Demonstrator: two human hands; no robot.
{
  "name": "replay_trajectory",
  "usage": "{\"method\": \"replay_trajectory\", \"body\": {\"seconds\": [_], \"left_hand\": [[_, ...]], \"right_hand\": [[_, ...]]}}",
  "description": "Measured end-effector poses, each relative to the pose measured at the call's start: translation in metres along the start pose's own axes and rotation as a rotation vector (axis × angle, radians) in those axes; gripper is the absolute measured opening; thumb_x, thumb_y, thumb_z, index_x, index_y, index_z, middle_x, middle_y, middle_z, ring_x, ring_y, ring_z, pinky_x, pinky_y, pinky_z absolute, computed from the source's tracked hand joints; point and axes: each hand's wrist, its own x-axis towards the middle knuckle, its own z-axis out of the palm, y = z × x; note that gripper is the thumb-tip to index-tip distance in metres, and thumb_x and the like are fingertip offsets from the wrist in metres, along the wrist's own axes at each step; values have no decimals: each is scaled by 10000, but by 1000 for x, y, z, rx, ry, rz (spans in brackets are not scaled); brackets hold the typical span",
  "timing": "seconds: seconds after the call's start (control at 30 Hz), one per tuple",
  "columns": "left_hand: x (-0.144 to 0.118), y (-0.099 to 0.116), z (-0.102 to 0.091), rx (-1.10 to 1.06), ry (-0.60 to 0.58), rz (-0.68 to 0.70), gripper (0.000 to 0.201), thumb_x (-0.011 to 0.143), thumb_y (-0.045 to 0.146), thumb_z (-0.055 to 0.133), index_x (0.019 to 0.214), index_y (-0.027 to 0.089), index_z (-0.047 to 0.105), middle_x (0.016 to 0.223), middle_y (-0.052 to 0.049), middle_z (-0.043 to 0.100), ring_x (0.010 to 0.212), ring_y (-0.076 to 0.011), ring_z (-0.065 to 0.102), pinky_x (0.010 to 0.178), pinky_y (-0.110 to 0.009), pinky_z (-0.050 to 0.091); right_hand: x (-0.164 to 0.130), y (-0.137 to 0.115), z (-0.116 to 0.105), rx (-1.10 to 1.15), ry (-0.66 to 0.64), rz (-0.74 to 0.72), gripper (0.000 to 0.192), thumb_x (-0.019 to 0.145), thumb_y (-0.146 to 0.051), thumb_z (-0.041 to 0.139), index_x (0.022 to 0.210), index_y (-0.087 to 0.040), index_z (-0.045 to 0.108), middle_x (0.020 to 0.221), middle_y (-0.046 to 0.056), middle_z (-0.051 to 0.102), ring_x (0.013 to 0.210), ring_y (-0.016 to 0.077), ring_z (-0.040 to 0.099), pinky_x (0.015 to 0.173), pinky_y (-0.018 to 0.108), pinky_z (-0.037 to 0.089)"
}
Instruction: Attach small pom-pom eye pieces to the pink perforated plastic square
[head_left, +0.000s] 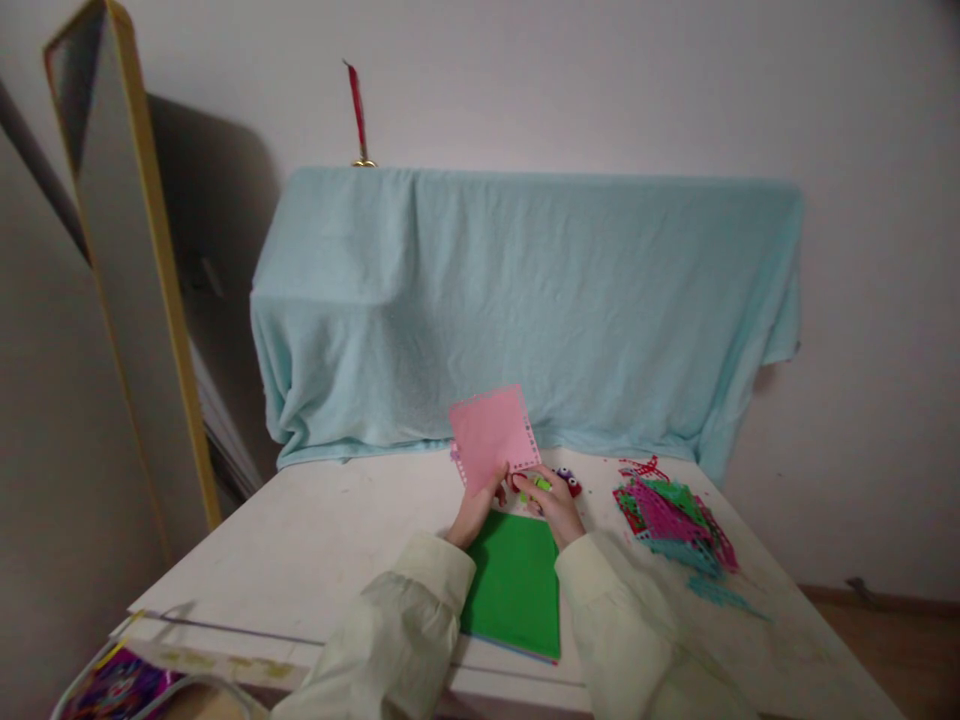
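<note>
at the near left corner, below the table edge, a container with a colourful printed packet point(112, 685), partly cut off by the frame. along the near edge of the white table point(300, 560), a thin dark line running left to right, with bare tabletop beyond it on the left, wide and free as far as the cloth. two pale cream sleeves point(397, 640) coming in from the near edge, side by side. between them, flat on the table, a green sheet point(517, 585), its near corner close to the table's near edge, its far edge under the hands. just past it, left hand point(474, 512) pinching the lower edge of a pink sheet point(493, 436), fingers closed narrow on it. right hand point(555, 508) touching the same sheet at its lower right corner, fingertips bent in over a small light green piece point(538, 484); cannot tell whether that piece is gripped or only lying under the fingers. pink sheet held up tilted, off the table, with a row of small punched holes along its right and lower edges. just right of the hands, small coloured bits point(568, 481) on the tabletop. farther right, well apart from the hands, a loose heap of pink, green and teal cut-outs point(675, 520), reaching near the table's right edge, with a teal strip trailing toward the near side. at the far edge, a light blue cloth point(525, 310) draped over something bulky, its hem resting on the table. at far left, a yellow-framed mirror point(127, 250) leaning against the wall.
</note>
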Motion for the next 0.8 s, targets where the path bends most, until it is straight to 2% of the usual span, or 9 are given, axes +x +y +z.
{"method": "replay_trajectory", "body": {"seconds": [0.1,0.17,0.63,0.8], "left_hand": [[-3,-1,4,15,-95,-51,526,810,634,428,604,170,568,528,8,536,534,-138,493,626,-279,403],[-4,-1,6,14,-128,-62,512,822,623,418,655,169,586,530,11,537,516,-135,481,598,-274,394],[-5,6,6,35,-98,-63,566,808,652,419,582,155,572,530,-2,552,525,-130,488,616,-266,393],[-6,9,5,6,-104,-41,526,818,629,432,654,159,602,522,9,550,526,-128,492,633,-263,402]], "right_hand": [[3,5,-2,-42,41,-44,314,671,-414,755,747,-147,609,553,-25,530,405,57,336,390,209,212],[6,9,-4,-62,75,-62,333,663,-429,760,732,-140,610,532,-30,514,404,59,332,387,209,211],[9,7,-10,-89,177,-82,404,607,-492,773,718,-134,623,499,-47,481,407,66,347,386,203,232],[7,1,-12,-107,184,-86,362,647,-474,756,703,-150,606,470,-63,453,401,67,344,389,200,231]]}}
